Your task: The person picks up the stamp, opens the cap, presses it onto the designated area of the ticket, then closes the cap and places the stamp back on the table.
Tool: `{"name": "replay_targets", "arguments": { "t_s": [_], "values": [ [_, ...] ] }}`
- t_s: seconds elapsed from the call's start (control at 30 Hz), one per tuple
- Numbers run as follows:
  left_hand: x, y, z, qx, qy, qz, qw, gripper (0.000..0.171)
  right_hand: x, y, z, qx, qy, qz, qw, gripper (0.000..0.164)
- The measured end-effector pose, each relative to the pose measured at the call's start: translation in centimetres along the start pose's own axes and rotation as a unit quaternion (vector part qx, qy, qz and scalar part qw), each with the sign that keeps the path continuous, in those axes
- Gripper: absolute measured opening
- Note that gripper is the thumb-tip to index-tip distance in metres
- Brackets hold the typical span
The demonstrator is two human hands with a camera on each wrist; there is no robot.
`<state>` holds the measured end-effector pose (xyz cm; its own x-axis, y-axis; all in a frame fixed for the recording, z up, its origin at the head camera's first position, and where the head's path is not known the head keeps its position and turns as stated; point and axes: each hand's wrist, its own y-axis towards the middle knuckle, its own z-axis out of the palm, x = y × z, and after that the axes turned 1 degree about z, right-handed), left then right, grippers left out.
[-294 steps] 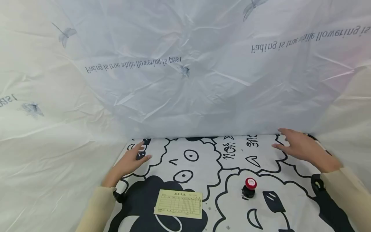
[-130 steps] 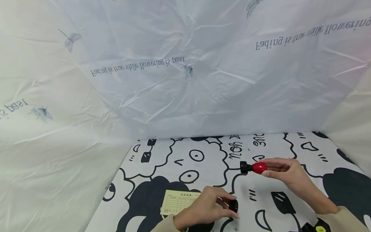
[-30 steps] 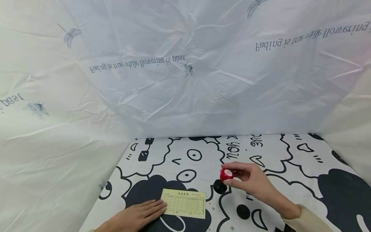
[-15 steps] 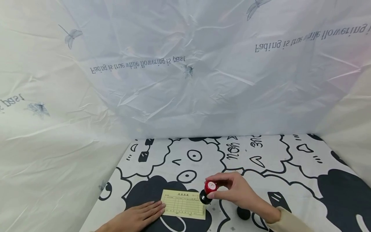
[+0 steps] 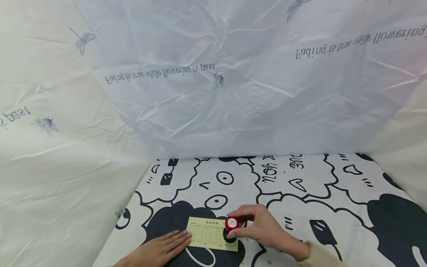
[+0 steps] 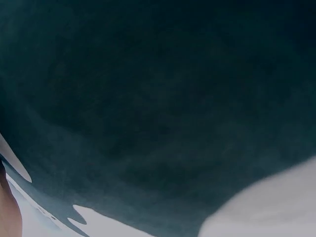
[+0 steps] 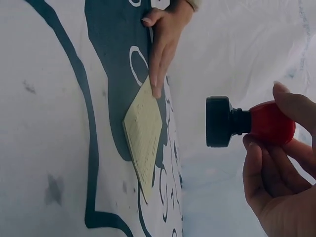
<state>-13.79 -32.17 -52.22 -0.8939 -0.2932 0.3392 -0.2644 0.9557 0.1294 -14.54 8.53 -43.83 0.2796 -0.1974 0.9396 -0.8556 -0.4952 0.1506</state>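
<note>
My right hand (image 5: pixel 261 228) pinches the red knob of a stamp (image 5: pixel 232 223) between thumb and fingers. The stamp's black base faces down and overlaps the right part of a yellow receipt pad (image 5: pixel 203 234) in the head view. From the right wrist, the stamp (image 7: pixel 270 123) shows raised clear of the pad (image 7: pixel 142 131). Flat on the cloth, my left hand (image 5: pixel 161 246) lays its straight fingertips on the pad's left edge. Only a sliver of skin (image 6: pixel 9 212) shows in the left wrist view. The stamp's black cap is out of sight, its earlier spot covered by my right hand.
A white tablecloth (image 5: pixel 197 174) with black cartoon outlines covers the table. Pale plastic sheeting (image 5: pixel 213 118) with printed words rises behind it and at both sides.
My right hand uncapped the stamp with my left hand's help and has carried it left, over the pad. The left hand went from the cap to the pad's edge and stays there.
</note>
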Motion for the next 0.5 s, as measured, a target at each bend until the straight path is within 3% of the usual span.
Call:
{"name": "replay_targets", "arguments": {
  "t_s": [0.2,0.5],
  "values": [
    [-0.1,-0.1,0.0,0.024,0.006,-0.014,0.9996,0.092,-0.7,0.2,0.7,-0.005,0.004,0.012,1.0,0.034],
    [-0.2,-0.1,-0.1,0.026,0.019,-0.012,0.9994,0.093,-1.8,0.3,1.5,0.009,0.028,0.042,0.999,0.043]
  ]
}}
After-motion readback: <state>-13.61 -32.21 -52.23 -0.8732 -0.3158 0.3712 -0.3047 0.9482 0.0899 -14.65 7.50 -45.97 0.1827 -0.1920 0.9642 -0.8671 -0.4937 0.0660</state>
